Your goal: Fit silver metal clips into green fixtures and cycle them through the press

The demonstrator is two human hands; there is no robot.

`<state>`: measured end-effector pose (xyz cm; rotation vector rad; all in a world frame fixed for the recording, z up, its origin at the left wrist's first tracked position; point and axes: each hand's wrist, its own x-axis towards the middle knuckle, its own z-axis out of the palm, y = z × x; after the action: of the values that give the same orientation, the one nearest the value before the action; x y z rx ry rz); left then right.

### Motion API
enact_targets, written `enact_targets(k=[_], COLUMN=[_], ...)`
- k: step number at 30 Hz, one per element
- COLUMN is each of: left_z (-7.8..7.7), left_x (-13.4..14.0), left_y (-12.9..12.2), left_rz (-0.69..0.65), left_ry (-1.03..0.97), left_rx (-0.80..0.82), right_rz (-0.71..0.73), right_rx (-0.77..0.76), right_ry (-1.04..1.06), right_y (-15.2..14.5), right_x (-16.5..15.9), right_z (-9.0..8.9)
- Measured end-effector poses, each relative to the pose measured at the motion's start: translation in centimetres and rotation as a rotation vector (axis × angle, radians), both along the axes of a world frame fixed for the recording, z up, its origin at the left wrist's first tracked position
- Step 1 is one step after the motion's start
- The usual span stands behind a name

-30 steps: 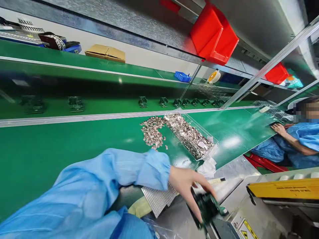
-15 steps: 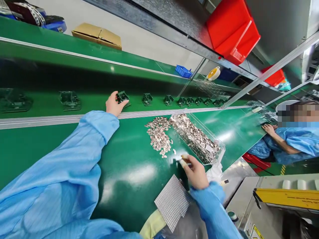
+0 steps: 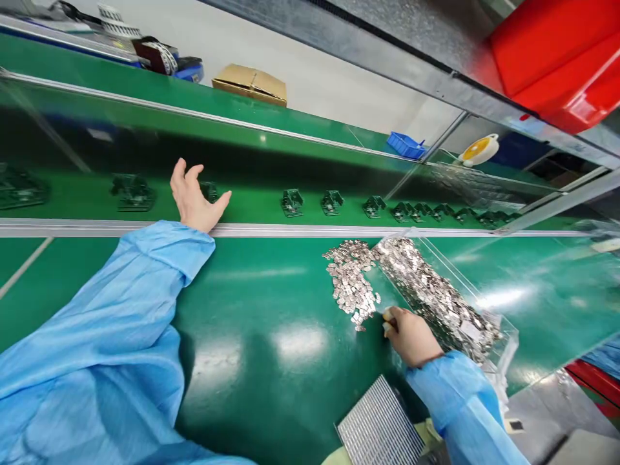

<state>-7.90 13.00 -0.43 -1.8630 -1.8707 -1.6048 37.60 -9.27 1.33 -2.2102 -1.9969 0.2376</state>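
My left hand (image 3: pixel 196 200) is over the green belt behind the metal rail, its fingers and thumb spread apart. Just behind it, a small green circuit-board assembly (image 3: pixel 210 191) sits on the belt, partly hidden by the hand. My right hand (image 3: pixel 411 332) is low over the green table with thumb and fingers pinched together. Its fingertips bear pale, yellowish covers, and what they hold, if anything, is too small to make out. Beside those fingertips lies a loose pile of small silvery metal pieces (image 3: pixel 352 281). A long clear tray (image 3: pixel 506 342) full of similar pieces stands right of the pile.
More board assemblies (image 3: pixel 292 202) stand in a row along the belt. A ribbed grey sheet (image 3: pixel 382 426) lies at the near table edge. On the back ledge are a cardboard box (image 3: pixel 252 85) and a blue bin (image 3: pixel 405 146). A red bin (image 3: pixel 562 64) hangs over at upper right.
My left hand has let go of the board assembly and spread its fingers, moving left of it. My right hand stays pinched, near the metal pile. The view has swung left.
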Motion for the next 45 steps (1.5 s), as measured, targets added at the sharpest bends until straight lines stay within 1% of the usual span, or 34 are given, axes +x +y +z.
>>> enact_targets(k=[2,5,7,9,11,13,14,15,17,19,20,22,24,26,30,34,36,38,40,42,43,45], left_z=[-0.2,-0.5,-0.4,0.0,0.5,0.8,0.9,0.8,0.5,0.1,0.0,-0.3,-0.5,-0.6,-1.0,-1.0,-0.9,-0.7,-0.4,0.2,0.6,1.6], left_x=[-1.1,-1.5,-1.6,-1.2,-0.2,1.6,2.8,4.1,6.7,8.7,9.4,9.9,9.4,8.3,6.7,7.2,7.8,8.8,10.4,12.8,14.3,17.6], left_y=[0.7,2.2,2.6,2.3,0.8,-2.0,-3.8,-5.8,-10.0,-13.9,-15.5,-17.9,-19.2,-19.6,-18.8,-17.7,-17.6,-17.8,-18.5,-19.8,-20.6,-22.6], left_rz=[0.0,-0.068,-0.083,-0.068,-0.054,-0.077,-0.125,-0.2,-0.412,-0.574,-0.618,-0.659,-0.682,-0.688,-0.709,-0.76,-0.791,-0.828,-0.864,-0.899,-0.92,-0.979], left_ry=[-0.035,-0.042,-0.023,-0.017,-0.013,-0.001,0.02,0.049,0.113,0.157,0.169,0.186,0.206,0.238,0.31,0.306,0.256,0.121,-0.155,-0.503,-0.657,-0.868], left_rx=[-0.075,-0.171,-0.175,-0.143,-0.087,-0.028,-0.013,-0.011,-0.051,-0.1,-0.124,-0.189,-0.272,-0.357,-0.468,-0.517,-0.49,-0.473,-0.524,-0.617,-0.658,-0.727], right_rz=[0.014,0.02,0.005,-0.024,-0.047,-0.057,-0.058,-0.057,-0.051,-0.037,-0.029,-0.009,0.012,0.024,0.005,-0.031,-0.036,-0.031,-0.032,-0.042,-0.051,-0.09], right_rx=[-0.016,-0.036,-0.018,0.014,0.036,0.042,0.041,0.041,0.046,0.06,0.068,0.085,0.099,0.112,0.148,0.172,0.188,0.225,0.272,0.313,0.334,0.388], right_ry=[0.023,0.053,0.049,0.032,0.02,0.021,0.025,0.029,0.034,0.039,0.043,0.057,0.08,0.109,0.146,0.16,0.198,0.322,0.517,0.701,0.767,0.855], right_y=[0.2,-0.2,-0.8,-1.5,-2.1,-2.5,-2.7,-2.8,-3.0,-3.1,-3.2,-3.3,-3.5,-3.8,-4.4,-5.6,-6.5,-7.7,-9.1,-10.4,-11.0,-12.1], right_x=[0.1,0.1,-0.2,-0.6,-1.0,-1.1,-1.1,-1.1,-0.9,-0.8,-0.7,-0.7,-0.6,-0.4,0.0,-0.4,-1.0,-2.0,-3.2,-4.7,-5.4,-6.8], right_z=[0.1,0.1,0.1,0.0,-0.2,-0.3,-0.4,-0.4,-0.5,-0.5,-0.5,-0.5,-0.5,-0.5,-0.6,-0.2,0.6,1.7,2.8,3.7,4.0,4.0])
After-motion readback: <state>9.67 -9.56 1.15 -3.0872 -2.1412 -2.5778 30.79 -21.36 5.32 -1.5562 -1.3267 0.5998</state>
